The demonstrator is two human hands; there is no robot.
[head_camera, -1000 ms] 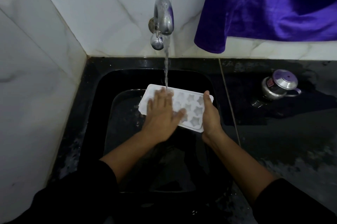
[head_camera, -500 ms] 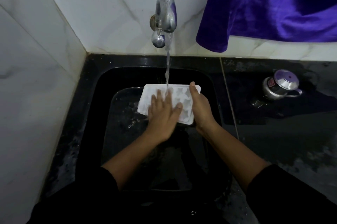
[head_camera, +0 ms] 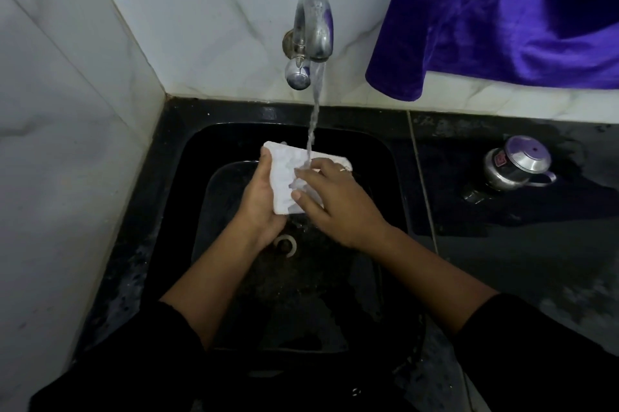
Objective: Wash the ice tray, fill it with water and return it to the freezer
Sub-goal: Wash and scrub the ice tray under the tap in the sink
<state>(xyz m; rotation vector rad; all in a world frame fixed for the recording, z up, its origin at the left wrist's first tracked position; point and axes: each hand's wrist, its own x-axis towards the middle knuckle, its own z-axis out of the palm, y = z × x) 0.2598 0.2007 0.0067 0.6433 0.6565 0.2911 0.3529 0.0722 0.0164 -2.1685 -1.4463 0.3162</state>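
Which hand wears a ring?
The right hand, spread over the ice tray; a ring shows on one finger. The left hand, gripping the tray's side, shows none.

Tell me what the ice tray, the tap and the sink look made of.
The ice tray looks white matte plastic or silicone, from its moulded shapes. The tap seems chromed metal: mirror-like reflections. The sink is glossy black, stone or composite; cannot tell.

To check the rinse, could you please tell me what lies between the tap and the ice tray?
A stream of running water joins the tap to the ice tray, seen in the head view.
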